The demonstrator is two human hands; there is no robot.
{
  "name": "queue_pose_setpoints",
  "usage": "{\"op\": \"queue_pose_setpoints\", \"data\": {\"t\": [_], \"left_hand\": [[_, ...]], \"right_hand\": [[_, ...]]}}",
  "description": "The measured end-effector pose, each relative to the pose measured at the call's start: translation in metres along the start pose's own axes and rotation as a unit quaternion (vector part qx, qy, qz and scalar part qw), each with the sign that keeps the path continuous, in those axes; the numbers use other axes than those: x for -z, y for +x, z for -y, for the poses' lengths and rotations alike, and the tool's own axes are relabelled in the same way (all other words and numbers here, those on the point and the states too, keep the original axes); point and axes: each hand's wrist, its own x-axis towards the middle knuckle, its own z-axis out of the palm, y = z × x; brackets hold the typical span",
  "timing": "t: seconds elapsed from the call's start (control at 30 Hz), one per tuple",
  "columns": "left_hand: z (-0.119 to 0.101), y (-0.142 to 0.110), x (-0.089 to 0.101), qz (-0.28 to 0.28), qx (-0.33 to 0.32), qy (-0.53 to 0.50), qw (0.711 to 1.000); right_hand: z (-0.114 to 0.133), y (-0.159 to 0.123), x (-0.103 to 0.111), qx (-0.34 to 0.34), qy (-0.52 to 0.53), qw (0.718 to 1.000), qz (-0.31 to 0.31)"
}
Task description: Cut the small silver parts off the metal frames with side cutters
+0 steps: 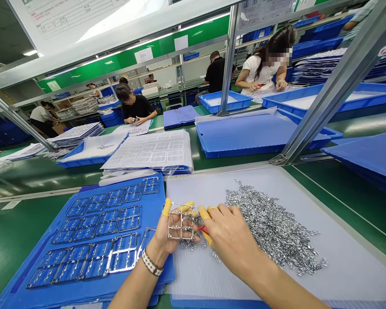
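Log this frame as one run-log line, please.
left hand: metal frame | right hand: red-handled tool | beside: pile of metal pieces

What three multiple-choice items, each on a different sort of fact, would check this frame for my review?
1. Where does the pile of small silver metal pieces lie?
A) In a blue tray
B) On a translucent corrugated plastic sheet
C) On the bare green bench

2. What colour are the fingertip covers on the left hand?
A) White
B) Blue
C) Yellow

3. What state is the metal frame in?
A) Held up in the left hand
B) Lying in a blue tray
C) Hanging from a shelf

Answers:
1 B, the pieces are spread over the sheet.
2 C, the covers show yellow on the fingers.
3 A, the left hand grips it above the sheet.
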Motion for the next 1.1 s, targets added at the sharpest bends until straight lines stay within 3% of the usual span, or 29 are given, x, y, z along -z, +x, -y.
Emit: {"op": "queue_pose_setpoints", "data": {"t": [0.3, 0.6, 0.7, 0.77, 0.83, 0.87, 0.97, 1.0, 1.07, 1.1], "left_hand": [[-0.002, 0.001, 0.003, -0.025, 0.006, -0.006, 1.0], [-0.003, -0.001, -0.001, -0.035, 0.001, -0.003, 0.999], [-0.005, -0.004, -0.003, -0.033, -0.016, 0.004, 0.999], [-0.003, -0.007, -0.005, -0.04, -0.059, 0.022, 0.997], [0.002, -0.009, -0.008, -0.055, -0.134, 0.085, 0.986], [0.005, -0.01, -0.009, -0.061, -0.179, 0.14, 0.972], [0.014, -0.014, -0.013, -0.059, -0.296, 0.347, 0.888], [0.016, -0.016, -0.014, -0.056, -0.323, 0.404, 0.854], [0.016, -0.018, -0.015, -0.055, -0.356, 0.477, 0.802], [0.016, -0.018, -0.014, -0.058, -0.367, 0.494, 0.786]], "right_hand": [[0.011, -0.008, -0.006, 0.028, 0.019, 0.999, 0.013], [0.016, -0.006, -0.001, 0.048, -0.025, 0.998, 0.011], [0.007, -0.007, 0.0, 0.025, 0.044, 0.999, -0.011], [0.0, -0.006, -0.001, -0.027, 0.167, 0.985, -0.022], [-0.004, -0.003, -0.005, -0.101, 0.345, 0.933, 0.002], [-0.003, 0.0, -0.008, -0.139, 0.439, 0.888, 0.02], [0.005, 0.012, -0.021, -0.221, 0.65, 0.727, 0.036], [0.008, 0.016, -0.026, -0.236, 0.686, 0.688, 0.022], [0.012, 0.022, -0.034, -0.253, 0.713, 0.653, -0.007], [0.012, 0.024, -0.036, -0.255, 0.709, 0.658, -0.019]]}}
